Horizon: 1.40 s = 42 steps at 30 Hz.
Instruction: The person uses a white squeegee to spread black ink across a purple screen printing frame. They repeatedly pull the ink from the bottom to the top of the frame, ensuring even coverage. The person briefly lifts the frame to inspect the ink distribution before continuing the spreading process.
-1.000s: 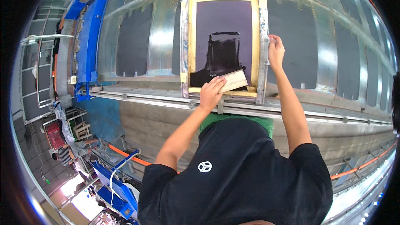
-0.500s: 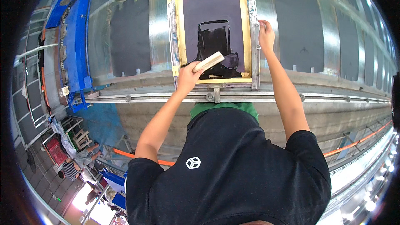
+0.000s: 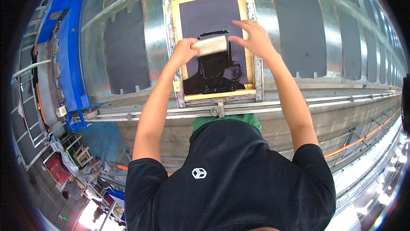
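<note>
A screen-printing frame (image 3: 167, 28) with yellow tape along its inner edges lies on the long metal table. Wet black ink (image 3: 213, 67) covers the near and middle part of its dark mesh (image 3: 209, 11). My left hand (image 3: 184, 52) grips the left end of a pale squeegee (image 3: 212, 45), held crosswise above the ink. Whether the blade touches the mesh I cannot tell. Close to the squeegee's right end, my right hand (image 3: 255, 38) hovers over the screen with fingers spread, holding nothing.
Dark grey sheets (image 3: 127, 51) lie on the table at both sides of the frame, such as a right-hand sheet (image 3: 299, 34). A metal rail (image 3: 171, 114) runs along the near edge. Blue machinery (image 3: 70, 55) stands at left. People (image 3: 76, 188) are at lower left.
My left hand has carried the squeegee away from me and turned it from slanted to nearly level. My right hand has left the frame's right side and come over the screen.
</note>
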Motion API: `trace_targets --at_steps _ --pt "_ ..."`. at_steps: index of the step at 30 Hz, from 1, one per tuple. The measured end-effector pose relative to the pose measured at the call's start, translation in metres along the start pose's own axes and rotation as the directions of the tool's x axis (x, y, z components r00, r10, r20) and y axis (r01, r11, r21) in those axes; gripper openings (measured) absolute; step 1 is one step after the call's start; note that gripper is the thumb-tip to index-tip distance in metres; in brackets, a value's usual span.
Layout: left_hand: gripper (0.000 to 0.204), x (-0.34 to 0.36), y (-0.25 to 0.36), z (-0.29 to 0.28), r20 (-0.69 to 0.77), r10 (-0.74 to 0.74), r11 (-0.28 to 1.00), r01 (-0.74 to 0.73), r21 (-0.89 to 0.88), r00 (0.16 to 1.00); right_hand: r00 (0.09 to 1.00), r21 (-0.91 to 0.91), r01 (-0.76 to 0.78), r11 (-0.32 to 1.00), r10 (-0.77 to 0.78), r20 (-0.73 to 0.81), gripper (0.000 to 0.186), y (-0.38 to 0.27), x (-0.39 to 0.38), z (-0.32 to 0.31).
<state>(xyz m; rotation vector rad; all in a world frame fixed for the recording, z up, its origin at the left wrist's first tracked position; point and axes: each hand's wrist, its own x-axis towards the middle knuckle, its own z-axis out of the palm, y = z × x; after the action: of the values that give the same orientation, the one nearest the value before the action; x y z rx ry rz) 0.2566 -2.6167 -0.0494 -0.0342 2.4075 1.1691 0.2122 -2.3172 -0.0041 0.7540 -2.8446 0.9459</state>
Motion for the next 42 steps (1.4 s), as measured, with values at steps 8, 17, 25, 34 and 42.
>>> trace_targets --at_steps 8,17,25,34,42 --pt "0.035 -0.002 0.004 0.046 -0.371 0.385 0.923 -0.347 0.166 0.845 0.984 -0.166 -0.001 0.986 0.03 0.175 0.034 -0.003 -0.012 0.054" --pt "0.052 -0.118 -0.017 0.096 -0.273 0.387 0.918 -0.339 0.205 0.881 0.974 -0.026 -0.078 0.997 0.082 0.213 0.043 -0.064 -0.133 0.051" --pt "0.034 -0.006 0.004 0.039 -0.391 0.435 0.9 -0.394 0.184 0.811 0.999 -0.153 0.023 0.988 -0.018 0.032 0.031 -0.014 -0.02 0.05" --pt "0.04 -0.053 -0.008 0.067 -0.26 0.464 0.873 -0.388 0.295 0.847 0.994 -0.074 -0.034 0.997 0.042 0.097 0.033 -0.032 -0.085 0.058" --pt "0.043 -0.117 -0.021 0.097 -0.247 0.415 0.906 -0.374 0.197 0.876 0.978 0.273 -0.128 0.954 0.075 0.195 0.049 -0.046 -0.145 0.032"
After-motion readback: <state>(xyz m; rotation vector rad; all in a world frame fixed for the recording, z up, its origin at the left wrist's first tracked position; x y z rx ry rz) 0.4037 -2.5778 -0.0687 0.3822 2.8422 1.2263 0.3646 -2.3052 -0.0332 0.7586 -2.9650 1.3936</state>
